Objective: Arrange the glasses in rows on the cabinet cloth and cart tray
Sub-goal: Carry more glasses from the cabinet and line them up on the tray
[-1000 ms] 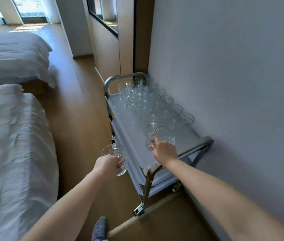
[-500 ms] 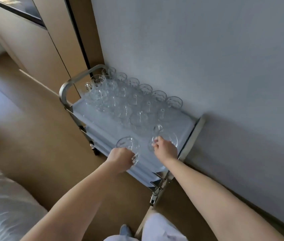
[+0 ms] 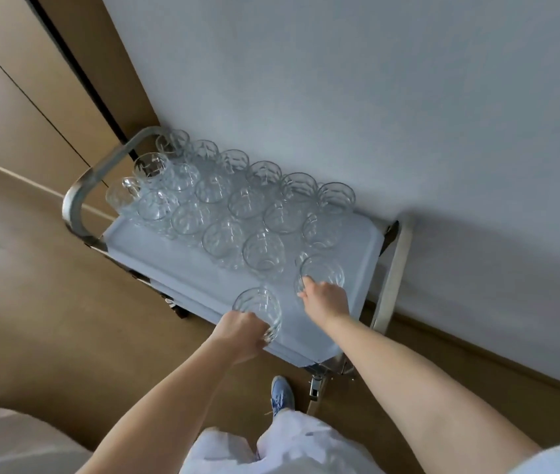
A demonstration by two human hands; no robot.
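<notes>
Gripping a clear faceted glass [image 3: 256, 304] in the left hand [image 3: 242, 331] at the near edge of the pale blue cart tray [image 3: 182, 278], pinching the rim of a second glass [image 3: 321, 271] with the right hand [image 3: 326, 299] beside the standing rows [image 3: 230, 200], probably risking a clink against neighbours or a tip off that edge.

- You face a plain pale wall [image 3: 374, 80] that fills the upper right and centre of the frame. It is evenly lit, with a soft shadow low down.
- Tan wooden panels [image 3: 66, 107] stand in the upper left, split by a dark slanting strip [image 3: 82, 73].
- A light brown floor [image 3: 49, 302] runs across the left and bottom.
- A wooden skirting board [image 3: 477, 354] follows the wall's foot at lower right.
- White bedding [image 3: 5, 439] shows in the lower left corner.
</notes>
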